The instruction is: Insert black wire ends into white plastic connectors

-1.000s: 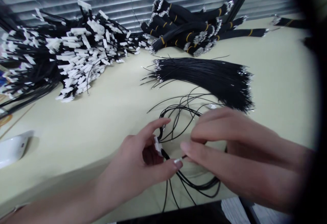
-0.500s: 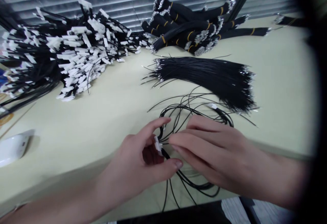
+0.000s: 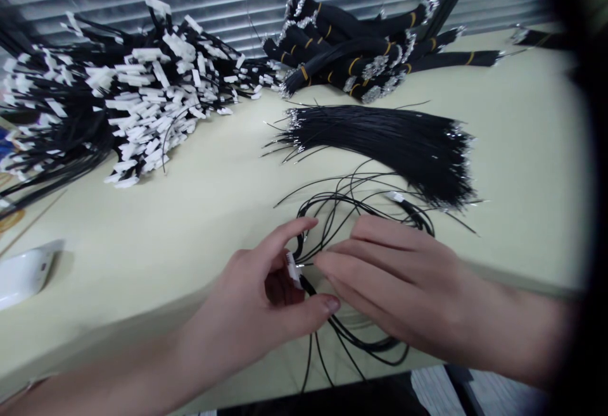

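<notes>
My left hand point(image 3: 259, 302) pinches a small white connector point(image 3: 293, 269) between thumb and fingers near the table's front edge. Thin black wires point(image 3: 342, 210) loop out from the connector across the table and hang over the edge. My right hand point(image 3: 399, 283) lies just right of it, fingers closed together with their tips at the connector, pinching a wire end that I can barely make out.
A loose bundle of black wires with metal tips point(image 3: 380, 140) lies behind the hands. A big heap of wires with white connectors point(image 3: 118, 99) fills the left. Banded black wire bundles point(image 3: 361, 49) sit at the back by the blinds. A white object point(image 3: 21, 273) rests at far left.
My right hand has moved left, bringing its fingertips from a gap away up to the white connector. The left hand has held still.
</notes>
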Tool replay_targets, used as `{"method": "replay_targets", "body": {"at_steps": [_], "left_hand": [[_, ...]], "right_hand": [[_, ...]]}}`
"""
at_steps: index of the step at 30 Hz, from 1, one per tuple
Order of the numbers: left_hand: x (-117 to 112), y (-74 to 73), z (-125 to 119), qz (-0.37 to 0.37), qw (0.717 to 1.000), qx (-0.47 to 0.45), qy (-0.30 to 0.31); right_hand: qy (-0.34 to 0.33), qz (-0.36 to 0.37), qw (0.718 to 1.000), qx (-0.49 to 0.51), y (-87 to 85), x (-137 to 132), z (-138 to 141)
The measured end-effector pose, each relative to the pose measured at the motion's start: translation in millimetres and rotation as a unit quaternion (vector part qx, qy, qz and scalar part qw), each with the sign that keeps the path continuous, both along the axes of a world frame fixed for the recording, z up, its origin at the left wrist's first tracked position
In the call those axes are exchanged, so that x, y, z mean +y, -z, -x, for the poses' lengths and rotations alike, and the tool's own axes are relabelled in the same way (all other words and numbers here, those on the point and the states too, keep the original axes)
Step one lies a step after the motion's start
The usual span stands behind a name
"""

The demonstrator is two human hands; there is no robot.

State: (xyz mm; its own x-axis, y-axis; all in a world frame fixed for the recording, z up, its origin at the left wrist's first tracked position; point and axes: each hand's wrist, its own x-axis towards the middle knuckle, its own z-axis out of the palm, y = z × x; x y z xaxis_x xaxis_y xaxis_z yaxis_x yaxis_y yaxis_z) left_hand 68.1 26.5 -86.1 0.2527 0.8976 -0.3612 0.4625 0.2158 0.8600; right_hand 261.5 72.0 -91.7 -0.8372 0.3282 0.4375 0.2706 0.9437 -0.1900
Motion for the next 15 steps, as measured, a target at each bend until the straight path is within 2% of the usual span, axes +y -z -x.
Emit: {"method": "replay_targets", "body": {"at_steps": [5, 15], "left_hand": [[-4.8, 8.5, 2.6, -0.041, 0.999, -0.008, -0.009], [-4.0, 8.1, 2.2, -0.050, 0.999, 0.000, 0.001]], "right_hand": [[-0.007, -0.022, 1.000, 0.012, -3.8, 0.5, 1.9], [-0.012, -0.074, 0.997, 0.016, -4.7, 0.3, 4.1]]}}
